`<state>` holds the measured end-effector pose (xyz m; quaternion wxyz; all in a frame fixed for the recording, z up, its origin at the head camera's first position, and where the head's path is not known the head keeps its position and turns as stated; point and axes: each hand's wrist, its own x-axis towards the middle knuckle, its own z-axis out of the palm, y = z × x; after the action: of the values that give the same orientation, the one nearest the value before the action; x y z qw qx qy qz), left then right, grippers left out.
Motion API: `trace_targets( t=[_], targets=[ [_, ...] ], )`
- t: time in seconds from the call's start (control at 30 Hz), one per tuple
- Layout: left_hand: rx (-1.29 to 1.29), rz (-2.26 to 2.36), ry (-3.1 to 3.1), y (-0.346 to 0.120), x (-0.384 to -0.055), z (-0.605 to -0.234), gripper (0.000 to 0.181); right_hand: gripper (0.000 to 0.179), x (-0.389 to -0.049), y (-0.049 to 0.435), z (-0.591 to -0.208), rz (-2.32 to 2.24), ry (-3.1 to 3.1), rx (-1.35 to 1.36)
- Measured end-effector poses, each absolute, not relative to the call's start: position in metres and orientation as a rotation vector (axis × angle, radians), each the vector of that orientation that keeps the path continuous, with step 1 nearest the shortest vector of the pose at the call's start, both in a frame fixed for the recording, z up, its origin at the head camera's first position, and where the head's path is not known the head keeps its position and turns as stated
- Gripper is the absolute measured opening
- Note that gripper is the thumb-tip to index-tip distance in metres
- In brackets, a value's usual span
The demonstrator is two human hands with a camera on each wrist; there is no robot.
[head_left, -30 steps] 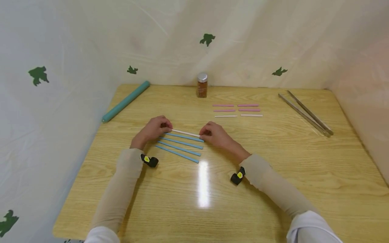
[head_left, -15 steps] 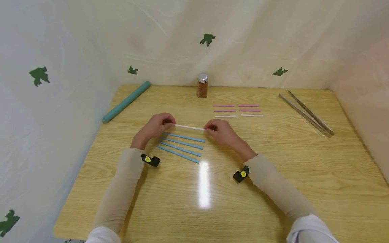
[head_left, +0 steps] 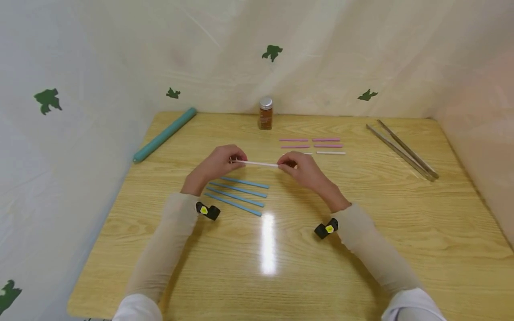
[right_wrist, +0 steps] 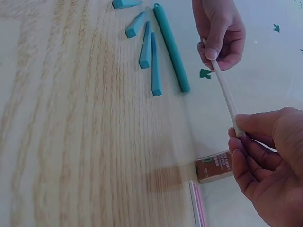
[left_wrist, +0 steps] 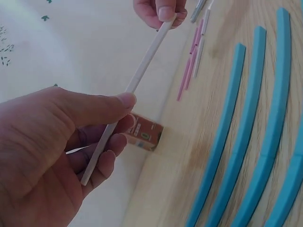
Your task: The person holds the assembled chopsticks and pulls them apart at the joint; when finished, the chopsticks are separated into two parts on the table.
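Observation:
A thin white stick (head_left: 261, 163) is held up between my two hands, above the table and beyond the blue sticks. My left hand (head_left: 218, 166) pinches it between thumb and fingers; in the left wrist view the near end of the white stick (left_wrist: 147, 59) runs on past the thumb over the curled fingers. At the other end, my right hand (head_left: 307, 171) pinches the tip, as the right wrist view also shows. Several longer blue sticks (head_left: 233, 204) lie side by side on the table in front of my left hand, their left ends partly behind it.
Behind my right hand lie several pink sticks (head_left: 326, 140) and two short white sticks (head_left: 331, 153), one partly hidden. A spice jar (head_left: 266, 117) with a silver lid stands at the back. A teal rod (head_left: 164, 135) is at far left, metal tongs (head_left: 408, 149) at right.
Both hands have lifted the white stick from beside the blue sticks and carried it away from me and rightward. The left hand has slid or shifted nearer the right one. The blue sticks stayed put.

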<state>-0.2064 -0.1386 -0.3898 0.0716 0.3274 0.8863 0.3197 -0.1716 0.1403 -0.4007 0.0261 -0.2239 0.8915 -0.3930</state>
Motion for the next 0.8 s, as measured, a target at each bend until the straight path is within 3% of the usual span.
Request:
trace_targets(
  t=[0.8],
  targets=[
    [1.035, 0.908, 2.655, -0.111, -0.201, -0.387, 0.014, 0.017, -0.177, 0.12, -0.404, -1.16, 2.765, -0.827]
  ],
)
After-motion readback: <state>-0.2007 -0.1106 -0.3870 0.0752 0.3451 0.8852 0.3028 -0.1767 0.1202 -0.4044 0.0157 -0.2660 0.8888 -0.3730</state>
